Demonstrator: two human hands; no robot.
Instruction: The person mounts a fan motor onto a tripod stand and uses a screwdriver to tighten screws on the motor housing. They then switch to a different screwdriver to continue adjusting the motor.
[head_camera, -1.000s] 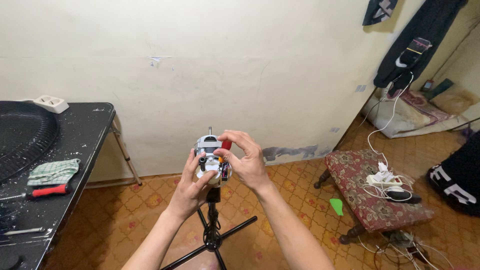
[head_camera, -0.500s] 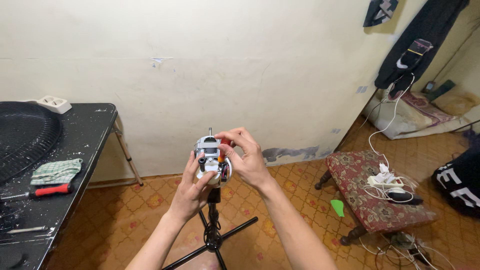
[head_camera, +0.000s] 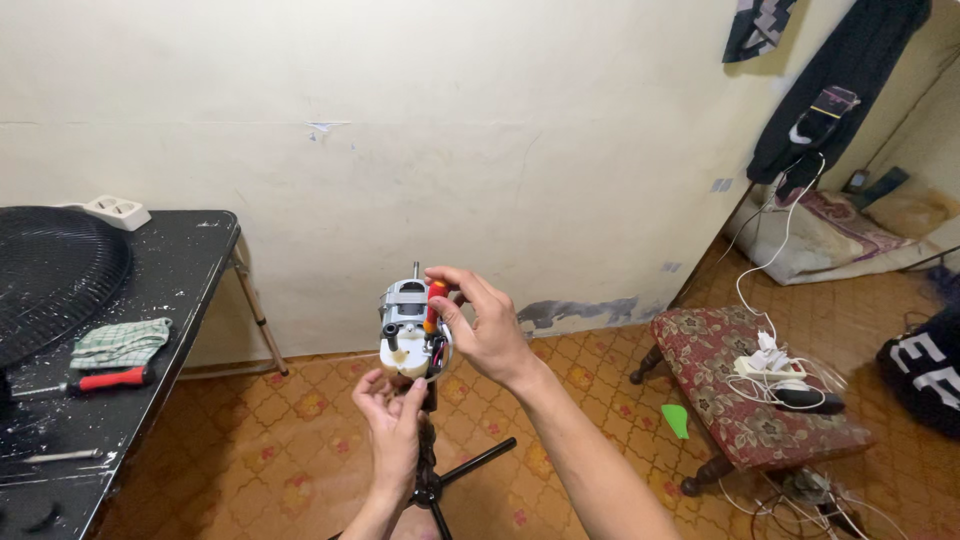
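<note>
- Since the earlier frame our left hand (head_camera: 393, 425) has dropped from the side of the small motor unit (head_camera: 410, 332) to just beneath it, fingers now cupped loosely under its white base; the unit itself has barely shifted.
- Our right hand (head_camera: 487, 325) stays at the unit's right side, thumb and forefinger pinched on the red-handled screwdriver (head_camera: 433, 302) that stands against it.
- The motor unit sits on top of a black tripod stand (head_camera: 432, 470), in mid-air in front of the cream wall (head_camera: 480, 120), well apart from the table.
- We judge it compact, rigid and fairly dense for its size (metal frame, a thin shaft poking up on top), with loose wires at the side that could snag; the sound place to grip is the white housing below, not the shaft or the wiring.
- On the black table (head_camera: 190, 270) at left lie a fan grille (head_camera: 50, 275), a green checked cloth (head_camera: 120, 342), another red-handled tool (head_camera: 105, 380) and a white power strip (head_camera: 115, 210).
- No open containers show; the patterned stool (head_camera: 745, 400) at right merely carries a tangle of white cables and chargers.
</note>
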